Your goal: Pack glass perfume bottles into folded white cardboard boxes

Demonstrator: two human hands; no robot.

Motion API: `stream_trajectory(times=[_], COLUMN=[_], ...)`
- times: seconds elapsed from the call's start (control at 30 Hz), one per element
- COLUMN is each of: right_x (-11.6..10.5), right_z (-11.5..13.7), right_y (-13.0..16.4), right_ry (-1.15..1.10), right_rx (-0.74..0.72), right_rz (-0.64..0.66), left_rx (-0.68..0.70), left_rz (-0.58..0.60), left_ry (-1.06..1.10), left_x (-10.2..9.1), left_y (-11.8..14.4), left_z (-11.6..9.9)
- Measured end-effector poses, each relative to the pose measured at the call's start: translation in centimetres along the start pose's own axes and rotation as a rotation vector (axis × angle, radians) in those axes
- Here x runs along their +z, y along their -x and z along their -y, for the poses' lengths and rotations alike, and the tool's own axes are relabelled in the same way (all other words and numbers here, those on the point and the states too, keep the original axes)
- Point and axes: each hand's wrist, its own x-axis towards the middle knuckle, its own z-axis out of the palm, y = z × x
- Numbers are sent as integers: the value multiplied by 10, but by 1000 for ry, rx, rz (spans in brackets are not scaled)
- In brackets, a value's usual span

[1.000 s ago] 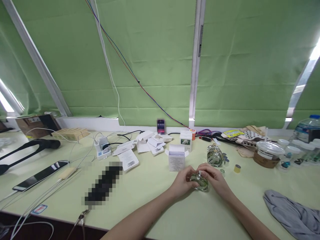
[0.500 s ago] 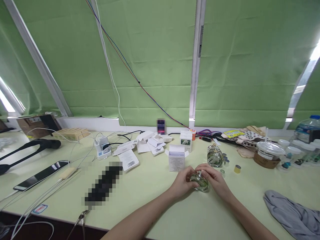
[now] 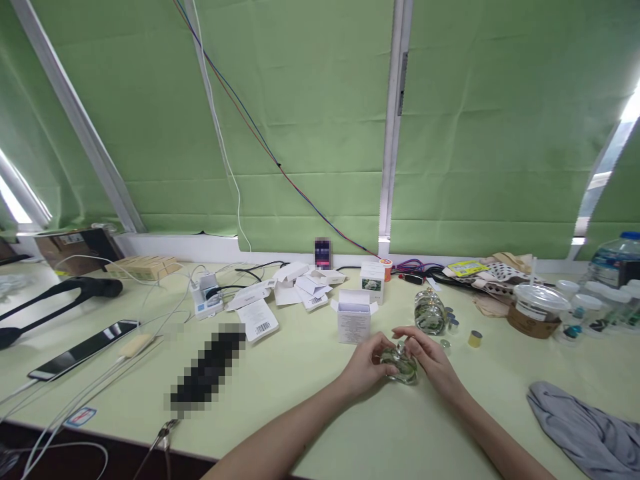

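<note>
A small clear glass perfume bottle (image 3: 400,367) with a greenish tint is on the table in front of me. My left hand (image 3: 369,361) grips its left side, thumb on the front and fingers curled behind. At the bottle's neck, the fingers and thumb of my right hand (image 3: 429,357) are closed in from the right. Whatever small part lies between them is too hidden to make out. Similar glass bottles (image 3: 430,312) stand in a row behind my right hand. An open white carton (image 3: 353,325) stands behind my left hand, its flaps raised.
Small silvery caps (image 3: 453,325) and a yellow-sided cap (image 3: 475,339) lie to the right. A closed carton (image 3: 372,283) and flattened packaging (image 3: 257,317) are farther back. Grey cloth (image 3: 583,427), a lidded plastic cup (image 3: 540,307) and jars occupy the right; phone (image 3: 83,350) and cables the left.
My right fingers have shifted slightly and lifted a little at the bottle's neck, leaving its top more visible. My left hand and the bottle stay in place.
</note>
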Motion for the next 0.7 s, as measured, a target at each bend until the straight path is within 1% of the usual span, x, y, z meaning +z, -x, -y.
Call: stream_trajectory(times=[0.07, 0.17, 0.27, 0.4, 0.5, 0.53, 0.6, 0.67, 0.7], right_x=[-1, -2, 0, 3, -1, -4, -15, -29, -35], right_z=[2, 3, 3, 1, 3, 3, 3, -1, -5], right_y=[0, -1, -2, -2, -1, 0, 1, 4, 5], right_ry=[50, 109, 119, 76, 80, 122, 307, 611, 775], right_rx=[-36, -69, -63, -38, -30, -40, -77, -96, -75], right_rz=[10, 23, -4, -27, -31, -60, -183, -346, -404], left_rx=[10, 12, -2, -3, -13, -20, -30, -29, -22], left_rz=[8, -14, -21, -27, -26, -29, -40, -66, -80], left_ry=[-16, -31, -10, 2, 23, 27, 19, -16, -42], left_x=[0, 0, 1, 2, 4, 4, 4, 4, 3], left_y=[0, 1, 1, 2, 3, 3, 3, 3, 2], left_z=[-1, -3, -3, -5, -8, -8, -9, -7, -5])
